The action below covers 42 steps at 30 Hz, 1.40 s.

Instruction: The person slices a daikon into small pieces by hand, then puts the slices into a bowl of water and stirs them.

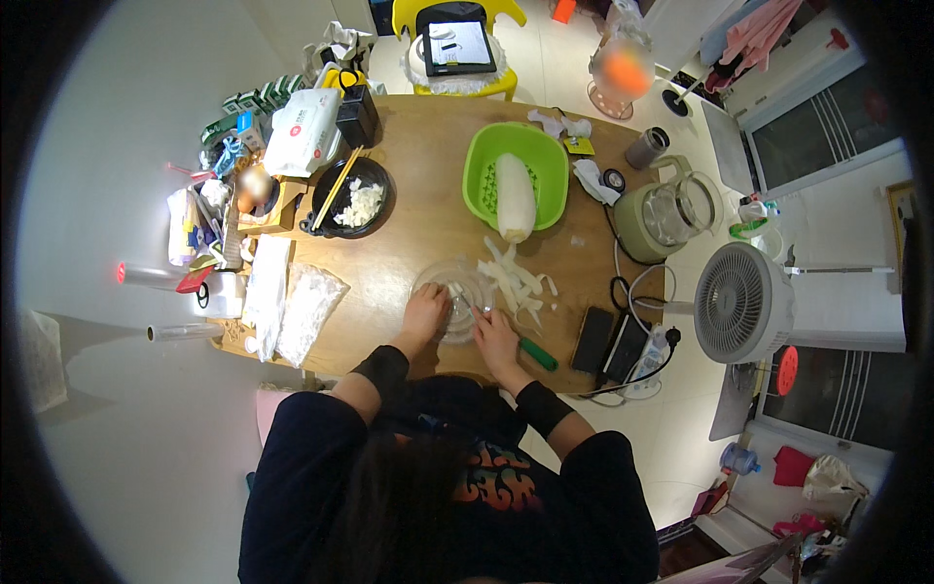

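Observation:
A round clear dish (460, 336) lies on the wooden table in front of me, with small pale pieces in it. My left hand (427, 312) rests at the dish's left side, its fingertips over the rim; whether they pinch a piece is too small to tell. In my right hand (496, 337) is a knife (467, 300), its blade angled over the dish. Thin white peelings (514, 281) lie just beyond, to the right. A large peeled white radish (515, 197) leans in a green plastic basket (474, 175). A green-handled tool (538, 354) lies beside my right hand.
Chopsticks (338, 188) lie across a black bowl (379, 208) of white chunks, back left. Plastic bags (310, 310) are at the left. To the right lie a phone (592, 339), cables and a power strip (648, 361); a glass-jug blender (649, 219) and a fan (737, 303) stand beyond.

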Available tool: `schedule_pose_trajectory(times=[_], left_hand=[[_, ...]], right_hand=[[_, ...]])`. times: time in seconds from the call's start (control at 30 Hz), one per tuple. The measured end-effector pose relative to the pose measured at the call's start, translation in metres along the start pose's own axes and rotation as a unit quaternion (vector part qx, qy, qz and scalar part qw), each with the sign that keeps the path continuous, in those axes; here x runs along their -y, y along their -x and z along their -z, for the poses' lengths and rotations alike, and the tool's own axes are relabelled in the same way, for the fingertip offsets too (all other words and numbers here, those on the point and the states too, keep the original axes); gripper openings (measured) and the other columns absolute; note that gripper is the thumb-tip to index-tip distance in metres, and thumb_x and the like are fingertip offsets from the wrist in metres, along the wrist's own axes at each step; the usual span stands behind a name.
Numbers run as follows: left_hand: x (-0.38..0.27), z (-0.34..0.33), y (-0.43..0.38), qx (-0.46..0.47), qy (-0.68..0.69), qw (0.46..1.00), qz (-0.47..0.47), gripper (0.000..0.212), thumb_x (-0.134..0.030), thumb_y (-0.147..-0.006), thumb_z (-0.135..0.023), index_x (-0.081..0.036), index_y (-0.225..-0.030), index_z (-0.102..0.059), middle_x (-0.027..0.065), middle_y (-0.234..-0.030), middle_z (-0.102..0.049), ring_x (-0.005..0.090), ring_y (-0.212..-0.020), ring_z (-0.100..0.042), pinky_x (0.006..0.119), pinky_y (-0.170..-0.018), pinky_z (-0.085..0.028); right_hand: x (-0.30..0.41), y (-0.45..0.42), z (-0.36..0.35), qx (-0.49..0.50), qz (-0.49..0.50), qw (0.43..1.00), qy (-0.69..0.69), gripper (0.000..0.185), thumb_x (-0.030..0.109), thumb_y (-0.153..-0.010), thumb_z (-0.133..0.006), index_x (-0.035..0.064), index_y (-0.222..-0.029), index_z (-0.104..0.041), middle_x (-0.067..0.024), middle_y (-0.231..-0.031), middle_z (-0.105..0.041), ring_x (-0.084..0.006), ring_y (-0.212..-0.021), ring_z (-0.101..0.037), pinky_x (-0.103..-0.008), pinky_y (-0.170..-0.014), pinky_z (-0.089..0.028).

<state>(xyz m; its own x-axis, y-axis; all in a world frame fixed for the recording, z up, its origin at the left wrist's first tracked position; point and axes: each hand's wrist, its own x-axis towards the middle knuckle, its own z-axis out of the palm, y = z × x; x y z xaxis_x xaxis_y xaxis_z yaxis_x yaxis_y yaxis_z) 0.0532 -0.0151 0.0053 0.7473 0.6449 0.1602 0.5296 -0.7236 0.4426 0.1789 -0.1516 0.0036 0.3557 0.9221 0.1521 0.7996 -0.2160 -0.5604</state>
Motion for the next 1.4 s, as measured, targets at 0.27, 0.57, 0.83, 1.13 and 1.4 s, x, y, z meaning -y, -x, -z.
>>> schedule_pose_trajectory(times=[0.27, 0.57, 0.83, 1.13, 1.4], left_hand=[[0.003, -0.003, -0.002, 0.028, -0.017, 0.999, -0.018, 0.019, -0.011, -0.075, -0.057, -0.001, -0.092, -0.060, 0.0100, -0.088, -0.055, 0.0264, -0.086, -0.054, 0.033, -0.074, -0.047], [0.001, -0.001, -0.005, 0.004, 0.027, 0.999, 0.029, 0.016, -0.013, -0.075, -0.060, -0.006, -0.090, -0.062, 0.0080, -0.087, -0.056, 0.0264, -0.086, -0.055, 0.036, -0.069, -0.049], [0.003, 0.002, -0.005, 0.001, 0.032, 0.999, 0.016, 0.017, -0.015, -0.077, -0.060, -0.006, -0.092, -0.061, 0.0089, -0.085, -0.056, 0.0275, -0.084, -0.056, 0.036, -0.068, -0.049], [0.011, 0.006, -0.003, 0.017, 0.004, 1.000, -0.002, 0.019, -0.014, -0.077, -0.059, -0.005, -0.093, -0.060, 0.0091, -0.088, -0.054, 0.0272, -0.087, -0.055, 0.036, -0.071, -0.049], [0.019, 0.015, -0.001, -0.011, 0.013, 0.996, 0.090, 0.019, -0.012, -0.077, -0.059, -0.005, -0.094, -0.059, 0.0090, -0.090, -0.053, 0.0285, -0.089, -0.053, 0.037, -0.071, -0.048]], right_hand=[[0.009, -0.018, -0.006, -0.002, 0.020, 1.000, 0.015, 0.040, 0.006, -0.073, -0.061, 0.0121, -0.113, -0.060, -0.0076, -0.080, -0.046, -0.0249, -0.077, -0.052, -0.0353, -0.058, -0.046], [0.004, -0.012, -0.009, 0.003, 0.031, 0.999, 0.016, 0.042, 0.007, -0.072, -0.063, 0.0120, -0.113, -0.060, -0.0068, -0.082, -0.048, -0.0239, -0.078, -0.053, -0.0348, -0.058, -0.047], [0.001, 0.003, 0.005, 0.023, 0.021, 0.999, 0.026, 0.042, 0.008, -0.071, -0.063, 0.0116, -0.113, -0.060, -0.0068, -0.083, -0.048, -0.0233, -0.077, -0.054, -0.0338, -0.061, -0.047], [0.018, -0.036, -0.012, 0.041, 0.020, 0.998, 0.041, 0.039, 0.009, -0.073, -0.061, 0.0131, -0.112, -0.061, -0.0061, -0.081, -0.047, -0.0227, -0.075, -0.054, -0.0338, -0.059, -0.048], [0.018, -0.022, -0.015, 0.038, 0.040, 0.998, 0.044, 0.037, 0.010, -0.073, -0.061, 0.0125, -0.109, -0.062, -0.0057, -0.081, -0.048, -0.0231, -0.077, -0.054, -0.0348, -0.060, -0.048]])
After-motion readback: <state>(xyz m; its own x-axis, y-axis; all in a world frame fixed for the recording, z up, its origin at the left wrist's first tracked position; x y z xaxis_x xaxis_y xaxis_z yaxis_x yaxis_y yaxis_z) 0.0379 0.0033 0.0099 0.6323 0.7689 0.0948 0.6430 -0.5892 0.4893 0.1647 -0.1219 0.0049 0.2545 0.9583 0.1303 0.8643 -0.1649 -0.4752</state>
